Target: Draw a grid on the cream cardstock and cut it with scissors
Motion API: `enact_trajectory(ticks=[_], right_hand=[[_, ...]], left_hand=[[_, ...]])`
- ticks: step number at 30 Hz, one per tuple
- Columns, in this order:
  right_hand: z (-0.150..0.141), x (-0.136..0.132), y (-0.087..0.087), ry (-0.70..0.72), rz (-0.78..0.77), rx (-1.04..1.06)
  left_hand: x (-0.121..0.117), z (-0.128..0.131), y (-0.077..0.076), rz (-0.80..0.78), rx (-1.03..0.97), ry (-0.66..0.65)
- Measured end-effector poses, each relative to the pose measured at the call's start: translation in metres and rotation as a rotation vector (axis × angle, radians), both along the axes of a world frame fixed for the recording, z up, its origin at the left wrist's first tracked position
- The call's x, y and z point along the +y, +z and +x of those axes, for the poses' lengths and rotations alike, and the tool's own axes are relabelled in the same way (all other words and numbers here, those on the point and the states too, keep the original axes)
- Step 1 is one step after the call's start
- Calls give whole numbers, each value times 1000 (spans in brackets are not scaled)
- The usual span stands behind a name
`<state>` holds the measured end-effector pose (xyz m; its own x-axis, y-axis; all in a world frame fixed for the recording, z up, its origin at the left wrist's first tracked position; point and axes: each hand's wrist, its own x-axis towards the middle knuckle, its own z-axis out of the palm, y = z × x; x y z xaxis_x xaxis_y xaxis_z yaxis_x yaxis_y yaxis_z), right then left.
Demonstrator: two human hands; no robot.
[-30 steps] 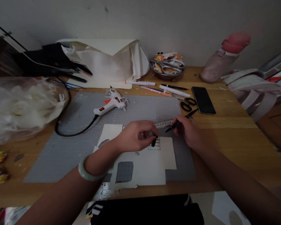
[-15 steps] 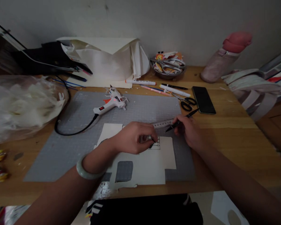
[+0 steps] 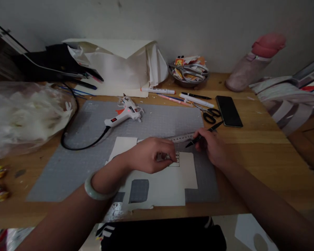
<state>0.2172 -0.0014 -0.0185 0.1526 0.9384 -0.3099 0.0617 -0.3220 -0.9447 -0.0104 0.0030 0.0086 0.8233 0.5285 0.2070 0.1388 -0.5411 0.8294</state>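
Note:
A cream paper sheet (image 3: 167, 181) with cut-out holes lies on the grey cutting mat (image 3: 75, 157). A small pen-drawn grid (image 3: 176, 159) sits near its top edge. My left hand (image 3: 151, 155), with a pale bangle on the wrist, rests on the sheet with its fingers curled in a pinch beside the grid. What they hold is hidden. A metal ruler (image 3: 183, 137) runs from under those fingers toward my right hand (image 3: 211, 146), which grips a black pen (image 3: 204, 133) with its tip pointing left, just above the ruler.
A white glue gun (image 3: 124, 114) with a black cord lies on the mat's far side. Black scissors (image 3: 211, 115), a phone (image 3: 229, 111) and markers (image 3: 196, 100) lie at the right rear. A metal bowl (image 3: 188, 75), a pink bottle (image 3: 251, 68) and a plastic bag (image 3: 23, 115) ring the work area.
A small black piece seen under my left fingertips a second ago is now covered as the fingers curl in. Both hands have stayed almost in place.

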Motion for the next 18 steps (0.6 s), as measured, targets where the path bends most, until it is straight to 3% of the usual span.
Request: enact_trajectory(ticks=[7,18], right_hand=[[0,0,0,9,16,0],[-1,0,3,3,13,-1]], left_hand=[[2,-3,6,-30,32,-48],[4,-5,8,4,37,-8]])
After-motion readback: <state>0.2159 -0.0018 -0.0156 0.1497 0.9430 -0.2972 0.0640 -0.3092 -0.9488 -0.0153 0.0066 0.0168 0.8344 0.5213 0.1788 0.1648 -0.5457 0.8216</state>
